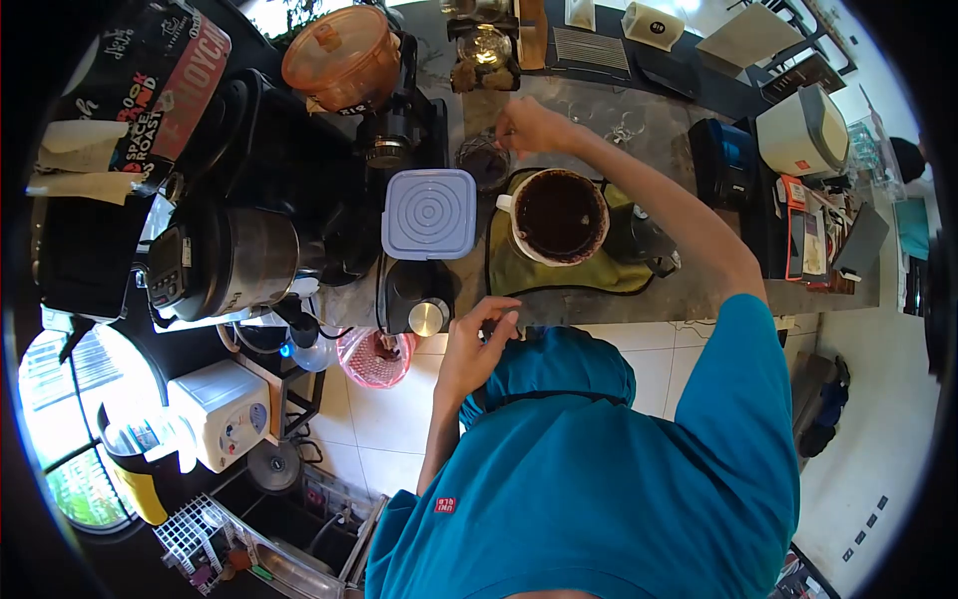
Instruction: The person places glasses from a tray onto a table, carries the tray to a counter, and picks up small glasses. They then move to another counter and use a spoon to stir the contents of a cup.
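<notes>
My right hand (537,128) reaches over the counter with its fingers bent down together beside the rim of a small clear glass (482,168). What the fingertips pinch, if anything, is hidden. Nearer to me, a white mug-like vessel with a handle (507,203) holds dark coffee grounds and stands on an olive-green cloth (514,270). My left hand (477,344) hovers at the counter's near edge, thumb and index finger apart, the other fingers loosely curled. Close to it is a dark object with a gold round top (426,318). Behind that lies a bluish square lid (429,214).
A black grinder (384,150) with an orange-lidded container (339,60) stands at the left, beside a steel-sided cooker (239,262). Below is a pink basket (375,357). Glass vessels (487,45) stand at the back; a dark pitcher (639,235) and white canister (801,132) are rightward.
</notes>
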Available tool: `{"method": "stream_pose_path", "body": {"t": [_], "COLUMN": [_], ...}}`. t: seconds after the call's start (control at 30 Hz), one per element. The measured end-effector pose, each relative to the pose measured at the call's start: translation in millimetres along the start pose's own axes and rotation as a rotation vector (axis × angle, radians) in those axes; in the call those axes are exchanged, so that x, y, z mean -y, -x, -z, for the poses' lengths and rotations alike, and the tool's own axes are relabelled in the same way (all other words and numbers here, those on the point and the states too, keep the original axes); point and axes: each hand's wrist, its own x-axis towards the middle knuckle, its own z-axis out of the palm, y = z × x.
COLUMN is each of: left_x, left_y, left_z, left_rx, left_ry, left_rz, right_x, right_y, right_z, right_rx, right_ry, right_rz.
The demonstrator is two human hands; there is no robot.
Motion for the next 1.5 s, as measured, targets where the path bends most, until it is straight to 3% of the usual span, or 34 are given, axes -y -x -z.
{"method": "stream_pose_path", "body": {"t": [0.3, 0.53, 0.6, 0.63, 0.7, 0.8, 0.93, 1.1, 1.23, 1.5], "left_x": [28.7, 37.0, 33.9, 33.8, 36.3, 41.1, 40.3, 33.7, 36.6, 44.5], "left_y": [-4.3, -35.2, -44.6, -48.0, -47.6, -52.6, -57.7, -62.7, -69.5, -86.7], "left_z": [8.6, -14.5, -17.3, -17.6, -20.2, -26.6, -30.9, -33.4, -31.5, -27.0], "left_rx": [-0.055, -0.228, -0.274, -0.306, -0.332, -0.329, -0.327, -0.335, -0.292, -0.132], "left_ry": [0.066, 0.240, 0.264, 0.305, 0.344, 0.339, 0.317, 0.347, 0.371, 0.228], "left_rz": [0.017, -0.113, -0.148, -0.157, -0.159, -0.177, -0.253, -0.292, -0.308, -0.390], "right_x": [11.8, 3.0, 0.7, -2.5, -6.1, 0.4, 30.9, 55.5, 55.5, 66.1], "right_y": [35.2, 56.8, 64.5, 68.2, 77.1, 101.1, 151.7, 203.3, 211.5, 207.2], "right_z": [22.2, 14.3, 13.5, 12.8, 14.5, 23.6, 33.1, 17.1, -11.4, -40.9], "right_rx": [-0.227, -0.396, -0.548, -0.554, -0.632, -0.670, -0.714, -0.793, -0.882, -0.853], "right_ry": [-0.144, -0.297, -0.501, -0.507, -0.812, -0.911, -0.898, -0.641, -0.520, -0.292], "right_rz": [0.184, 0.104, -0.019, -0.027, 0.003, -0.005, 0.025, -0.080, -0.148, -0.189]}}
